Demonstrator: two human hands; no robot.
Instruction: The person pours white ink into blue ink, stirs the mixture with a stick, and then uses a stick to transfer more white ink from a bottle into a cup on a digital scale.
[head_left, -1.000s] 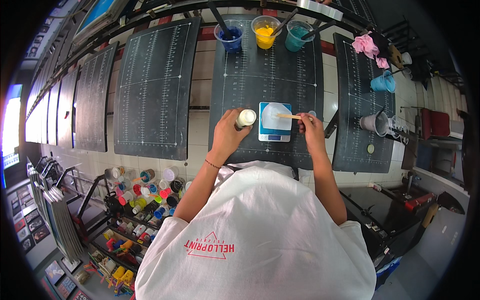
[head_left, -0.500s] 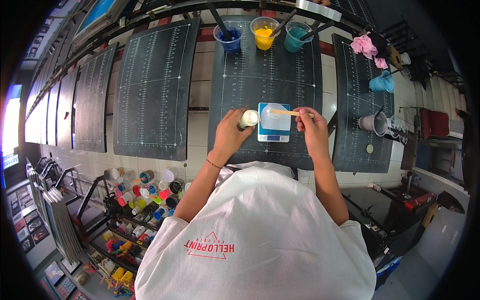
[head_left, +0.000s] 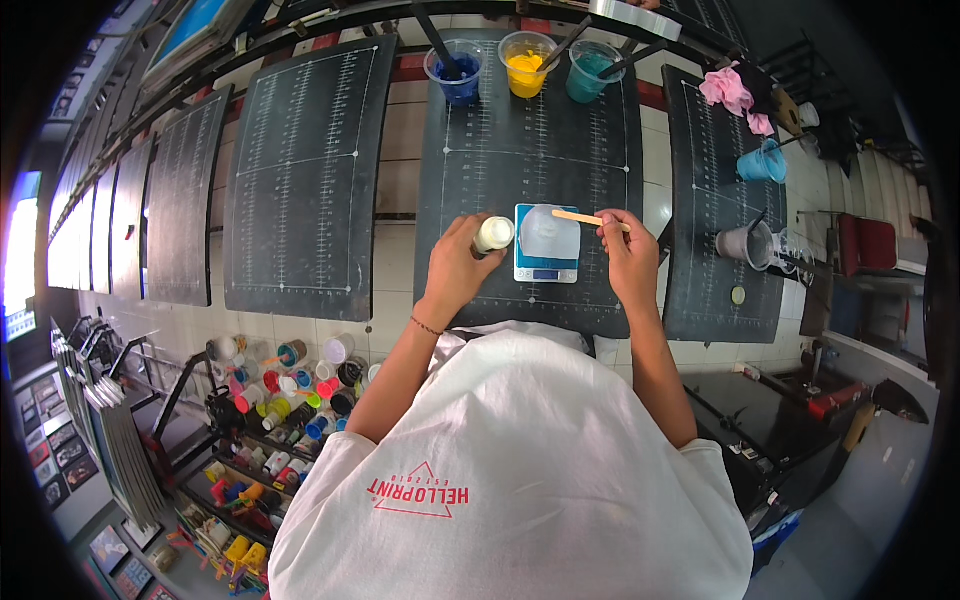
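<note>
My left hand [head_left: 458,262] is wrapped round a small open jar [head_left: 495,234] with a pale cream rim, just left of the scale. Between the fingers of my right hand [head_left: 628,250] is a flat wooden stick [head_left: 578,217], pointing left. Its tip hovers at the right part of a translucent plastic cup [head_left: 548,238]. The cup stands on a blue and white digital scale [head_left: 546,275], whose buttons and small display face me. Whether the stick touches the cup cannot be made out. The scale rests on a black board [head_left: 480,180] marked with white rulers.
At the board's far end stand clear cups of blue [head_left: 461,88], yellow [head_left: 525,78] and teal paint [head_left: 592,80], each with a stirrer. A light blue cup [head_left: 764,163], grey cup [head_left: 745,245] and pink cloth [head_left: 727,90] lie right. Several paint containers [head_left: 290,385] crowd the lower left.
The wooden stick has shifted right and slightly up with my right hand, its tip now farther from the cup's middle. My left hand and the jar stay nearly in place.
</note>
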